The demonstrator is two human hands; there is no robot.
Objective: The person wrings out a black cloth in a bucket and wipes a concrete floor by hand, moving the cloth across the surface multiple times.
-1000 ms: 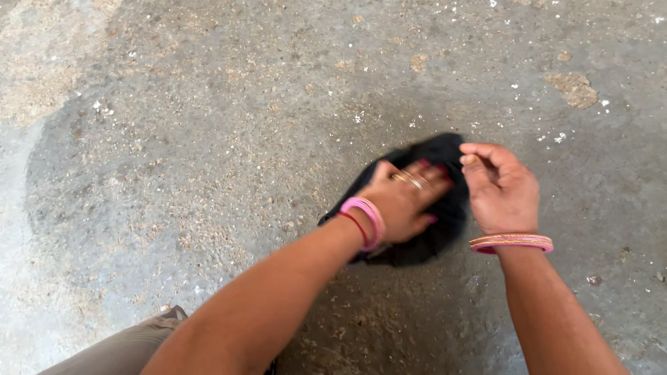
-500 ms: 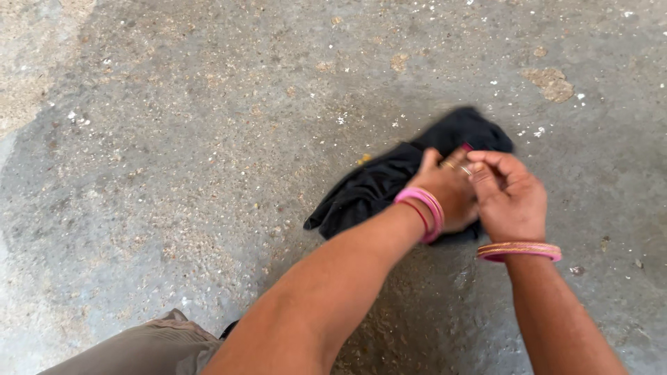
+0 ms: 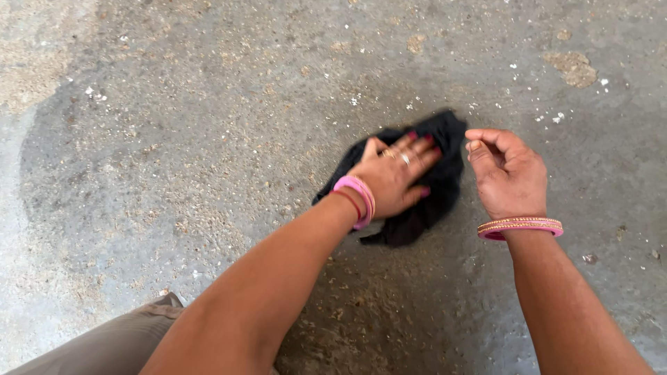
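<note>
Left hand pressed flat, fingers spread, on black cloth bunched on concrete floor. Right hand loosely curled beside it, grip empty. Floor damp around cloth; dry patches beyond.

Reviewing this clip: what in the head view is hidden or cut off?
- Black cloth: its middle is covered by the left hand.
- Right hand: fingers curl under, so their tips are hidden.
- Khaki-clad leg: cut off by the bottom edge.
- Concrete floor under the cloth: unseen.
</note>
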